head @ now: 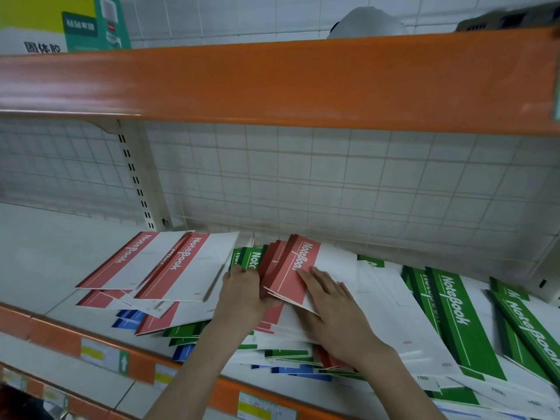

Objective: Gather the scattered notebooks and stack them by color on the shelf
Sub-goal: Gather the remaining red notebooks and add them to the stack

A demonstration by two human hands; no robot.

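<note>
A fanned bundle of red notebooks point(288, 274) lies mid-shelf on the heap. My left hand point(244, 294) grips its left edge, fingers curled around the spines. My right hand point(331, 304) lies flat on the bundle's white cover, fingers spread. Further red notebooks point(169, 265) lie overlapping to the left. Green notebooks point(460, 316) pile up at the right, and one green notebook point(253, 259) pokes out behind my left hand. Blue notebooks point(128, 319) show under the heap near the front.
The white shelf point(45, 259) has an orange front rail point(100, 353) with price labels. A wire grid back panel point(303, 183) closes the rear. An orange upper shelf edge point(272, 83) hangs overhead, with boxes point(78, 25) on it.
</note>
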